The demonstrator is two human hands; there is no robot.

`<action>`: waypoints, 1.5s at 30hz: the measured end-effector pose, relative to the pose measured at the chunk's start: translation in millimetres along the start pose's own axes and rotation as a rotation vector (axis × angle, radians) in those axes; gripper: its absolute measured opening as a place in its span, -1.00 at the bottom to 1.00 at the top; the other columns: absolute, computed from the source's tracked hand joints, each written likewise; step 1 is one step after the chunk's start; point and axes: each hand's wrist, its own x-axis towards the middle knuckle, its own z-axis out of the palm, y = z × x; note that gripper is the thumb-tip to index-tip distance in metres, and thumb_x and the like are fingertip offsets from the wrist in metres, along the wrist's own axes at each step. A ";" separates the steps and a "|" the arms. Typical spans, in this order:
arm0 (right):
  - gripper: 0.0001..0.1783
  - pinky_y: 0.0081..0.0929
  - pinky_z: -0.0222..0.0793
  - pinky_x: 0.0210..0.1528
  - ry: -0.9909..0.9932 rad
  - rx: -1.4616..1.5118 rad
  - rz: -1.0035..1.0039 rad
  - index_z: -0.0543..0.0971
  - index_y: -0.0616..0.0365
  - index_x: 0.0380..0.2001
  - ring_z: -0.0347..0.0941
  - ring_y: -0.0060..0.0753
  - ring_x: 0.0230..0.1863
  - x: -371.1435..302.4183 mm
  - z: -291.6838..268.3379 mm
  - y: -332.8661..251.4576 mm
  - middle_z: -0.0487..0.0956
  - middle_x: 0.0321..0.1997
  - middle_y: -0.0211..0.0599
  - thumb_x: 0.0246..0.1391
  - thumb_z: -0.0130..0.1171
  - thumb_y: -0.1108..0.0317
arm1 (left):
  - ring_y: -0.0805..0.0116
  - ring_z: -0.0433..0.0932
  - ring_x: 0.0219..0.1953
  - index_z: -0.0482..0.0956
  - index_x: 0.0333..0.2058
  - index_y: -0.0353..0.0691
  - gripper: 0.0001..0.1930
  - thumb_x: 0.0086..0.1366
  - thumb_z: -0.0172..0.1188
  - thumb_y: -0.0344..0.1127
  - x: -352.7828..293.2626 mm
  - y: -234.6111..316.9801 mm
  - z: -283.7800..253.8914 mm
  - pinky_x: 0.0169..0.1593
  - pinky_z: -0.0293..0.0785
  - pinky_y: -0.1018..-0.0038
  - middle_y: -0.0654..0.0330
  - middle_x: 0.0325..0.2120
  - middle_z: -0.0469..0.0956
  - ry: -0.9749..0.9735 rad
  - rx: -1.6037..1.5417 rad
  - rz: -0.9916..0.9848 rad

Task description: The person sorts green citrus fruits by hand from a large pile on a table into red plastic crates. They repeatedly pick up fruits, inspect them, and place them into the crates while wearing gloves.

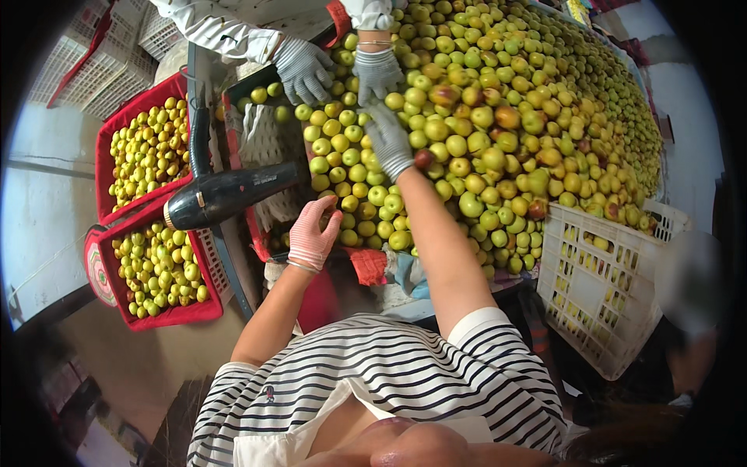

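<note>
A big heap of small round yellow-green fruits [498, 140], some blushed red, spreads before me; they look like jujubes. My right hand [389, 140], in a grey glove, reaches onto the heap's left part with fingers stretched over the fruits. A dark red fruit [423, 159] lies beside its wrist. My left hand [313, 235], in a pink-and-white striped glove, is at the heap's near left edge, fingers curled around a reddish fruit [331, 201] that shows only partly. Across from me, a co-worker's two grey-gloved hands [303, 71] rest over the fruits, one close to my right fingertips.
A black hair dryer [233, 193] juts out left of the heap, beside white foam netting [268, 140]. Two red-lined baskets of fruit [204, 311] stand at the left. A white plastic crate [568, 292] leans at the right. Orange cloth [366, 265] lies at the near edge.
</note>
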 end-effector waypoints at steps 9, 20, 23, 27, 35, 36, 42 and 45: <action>-0.39 -0.26 0.08 0.39 0.152 0.177 -0.061 0.25 0.32 0.27 0.21 0.04 0.35 0.5 -20.7 -34.6 0.27 0.35 0.11 0.25 0.02 0.20 | 0.23 0.61 -0.23 0.55 -0.06 -0.21 -0.69 0.21 0.27 -0.36 1.4 0.1 -0.2 -0.10 0.52 0.43 0.10 -0.28 0.57 0.004 0.012 0.043; -0.35 -0.38 0.08 0.37 0.237 0.528 0.302 0.15 0.14 0.37 0.14 -0.17 0.40 30.9 -66.9 -27.6 0.22 0.41 -0.03 0.30 -0.02 0.15 | 0.25 0.61 -0.21 0.55 -0.05 -0.22 -0.69 0.23 0.26 -0.35 -1.8 -7.6 -2.2 -0.06 0.51 0.44 0.09 -0.25 0.57 -0.019 -0.039 -0.026; -0.34 -0.37 0.05 0.39 0.158 0.416 0.249 0.12 0.13 0.39 0.10 -0.17 0.43 22.9 -68.0 -18.6 0.16 0.45 -0.06 0.31 -0.02 0.16 | 0.24 0.60 -0.20 0.55 -0.05 -0.22 -0.69 0.23 0.26 -0.34 -1.7 -6.7 -1.6 -0.06 0.51 0.43 0.09 -0.25 0.57 -0.025 -0.045 -0.035; -0.33 -0.38 0.00 0.43 0.185 0.509 0.244 0.08 0.14 0.40 0.02 -0.27 0.46 21.3 -57.6 -5.2 0.11 0.47 -0.13 0.33 -0.01 0.19 | 0.24 0.61 -0.20 0.54 -0.04 -0.22 -0.68 0.23 0.26 -0.33 -0.9 -5.4 -2.3 -0.07 0.51 0.43 0.08 -0.24 0.57 -0.020 -0.020 -0.013; -0.31 -0.34 -0.03 0.43 0.240 0.674 0.189 0.09 0.22 0.38 0.05 -0.26 0.44 26.9 -46.4 7.2 0.14 0.45 -0.18 0.29 0.03 0.24 | 0.59 0.52 -0.35 0.57 -0.10 -0.30 -0.79 0.31 0.22 -0.39 -31.7 6.6 -66.9 -0.31 0.51 0.65 0.24 -0.34 0.56 0.107 -0.641 -0.229; -0.32 -0.32 -0.03 0.43 0.225 0.597 0.185 0.10 0.20 0.38 0.05 -0.25 0.44 27.0 -48.2 12.7 0.15 0.45 -0.18 0.29 0.03 0.24 | 0.52 0.53 -0.38 0.57 -0.11 -0.32 -0.80 0.33 0.19 -0.39 -38.9 1.5 -88.4 -0.36 0.54 0.60 0.20 -0.36 0.56 0.223 -0.714 -0.252; -0.34 -0.31 -0.05 0.45 0.311 0.735 0.211 0.07 0.17 0.40 0.08 -0.20 0.42 21.0 -45.6 31.8 0.16 0.45 -0.18 0.33 -0.03 0.25 | 0.35 0.56 -0.44 0.53 -0.14 -0.18 -0.76 0.33 0.15 -0.17 -70.7 -97.2 -243.5 -0.48 0.56 0.51 0.19 -0.43 0.54 0.892 -1.118 -0.321; -0.32 -0.25 -0.04 0.47 0.281 0.726 0.252 0.00 0.06 0.43 0.08 -0.13 0.43 17.7 -40.8 4.7 0.13 0.47 -0.20 0.34 -0.04 0.27 | 0.27 0.57 -0.36 0.53 -0.21 -0.12 -0.81 0.26 0.27 -0.23 -109.2 -190.0 -280.4 -0.36 0.68 0.39 0.19 -0.37 0.55 1.079 -1.450 -0.576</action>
